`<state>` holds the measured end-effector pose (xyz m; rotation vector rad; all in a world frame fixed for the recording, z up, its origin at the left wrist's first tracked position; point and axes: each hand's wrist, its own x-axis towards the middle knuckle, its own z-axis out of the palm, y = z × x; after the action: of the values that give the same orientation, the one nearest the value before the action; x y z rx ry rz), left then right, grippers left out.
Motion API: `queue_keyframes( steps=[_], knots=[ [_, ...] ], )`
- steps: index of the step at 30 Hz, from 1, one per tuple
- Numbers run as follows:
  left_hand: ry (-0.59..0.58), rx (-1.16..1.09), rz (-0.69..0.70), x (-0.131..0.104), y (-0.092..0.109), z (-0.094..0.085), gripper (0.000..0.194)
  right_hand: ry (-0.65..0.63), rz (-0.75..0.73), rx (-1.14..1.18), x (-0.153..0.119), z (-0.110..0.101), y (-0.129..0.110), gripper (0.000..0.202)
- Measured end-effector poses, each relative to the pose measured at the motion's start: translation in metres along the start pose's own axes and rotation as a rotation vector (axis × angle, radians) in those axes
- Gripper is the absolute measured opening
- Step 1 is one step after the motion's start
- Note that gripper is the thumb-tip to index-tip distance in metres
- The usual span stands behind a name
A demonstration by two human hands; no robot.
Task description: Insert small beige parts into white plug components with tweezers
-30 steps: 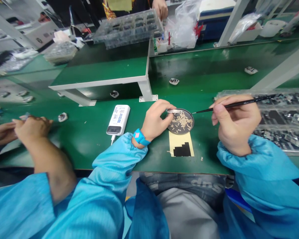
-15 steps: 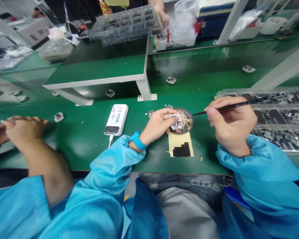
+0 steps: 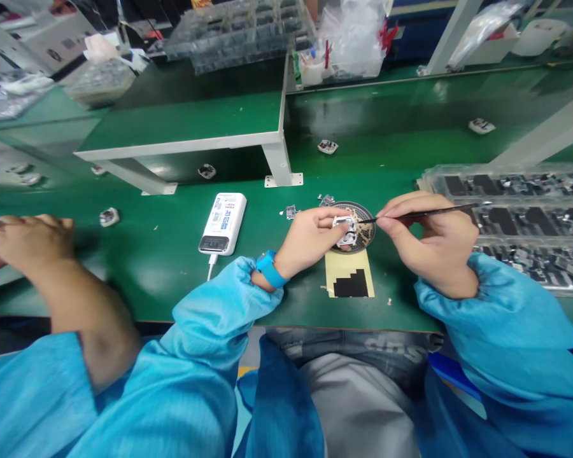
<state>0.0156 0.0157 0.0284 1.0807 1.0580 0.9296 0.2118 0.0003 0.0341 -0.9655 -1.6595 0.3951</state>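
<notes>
Centre of the frame: one white housing (image 3: 348,239), pinched by the fingers of the left hand (image 3: 310,245) over a round dish (image 3: 367,242) of beige bits (image 3: 355,210); right hand (image 3: 424,238) gripping a thin black tool (image 3: 458,208), tip at the housing, work apparently part-done. Upper centre: a similar white piece (image 3: 328,147), untouched. Right edge: clear trays (image 3: 510,170) of black plates (image 3: 500,221) and small metallic parts (image 3: 544,270); top, a compartmented box (image 3: 248,58), contents too blurred to name.

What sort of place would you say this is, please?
Probably a small-parts assembly workshop: a compartmented tray of little components lies on a green bench, the left hand holds a white part, and the right hand holds a thin black tool.
</notes>
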Motion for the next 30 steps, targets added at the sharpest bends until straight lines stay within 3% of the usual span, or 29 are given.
queue_keyframes(
  steps=[17, 30],
  knots=[
    [0.018, 0.100, 0.043, -0.004, 0.008, 0.001, 0.022, 0.004, -0.098, 0.056, 0.000, 0.002, 0.004, 0.017],
    [-0.027, 0.021, 0.081, 0.000, -0.006, -0.003, 0.032, -0.010, -0.094, 0.037, 0.001, 0.002, 0.003, 0.014]
  ],
)
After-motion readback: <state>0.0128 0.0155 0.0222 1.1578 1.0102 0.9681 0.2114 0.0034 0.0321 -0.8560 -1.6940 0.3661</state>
